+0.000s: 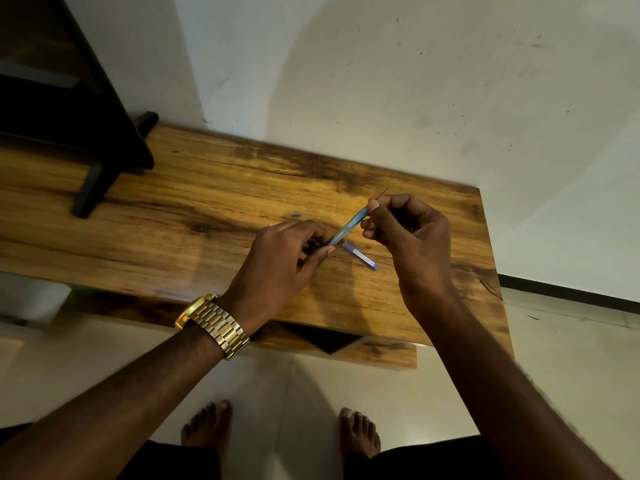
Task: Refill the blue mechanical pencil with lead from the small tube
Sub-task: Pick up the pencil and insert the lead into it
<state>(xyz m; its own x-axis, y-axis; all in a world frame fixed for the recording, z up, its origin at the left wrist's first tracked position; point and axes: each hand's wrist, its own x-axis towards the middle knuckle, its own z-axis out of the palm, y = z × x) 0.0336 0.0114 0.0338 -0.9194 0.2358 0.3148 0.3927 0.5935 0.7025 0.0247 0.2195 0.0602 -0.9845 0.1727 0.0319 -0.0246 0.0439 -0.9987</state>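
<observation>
Nearest you, your left hand (282, 252), the one with the gold watch (213, 325) on its wrist, is closed round the lower end of the blue mechanical pencil (348, 226), thumb and fingers curled tight on the barrel just above the bench (173, 209). From that hand the pencil runs up and away to the right, its long axis slanting toward your right hand (407, 225), which meets its upper end. That hand is pinched nearly shut, thumb and forefinger holding a thin dark lead (383, 192) whose free tip pokes out beyond the fingers, up and to the right. The lead lies roughly in line with the pencil, so the coming move looks like feeding it down into the open top; whether it has entered yet is hidden behind your fingertips. Just below your right hand, between both hands, the small lead tube (360, 255) lies flat on the bench. Beyond your left hand sits a small blurred bluish piece (295, 214), possibly the cap.
</observation>
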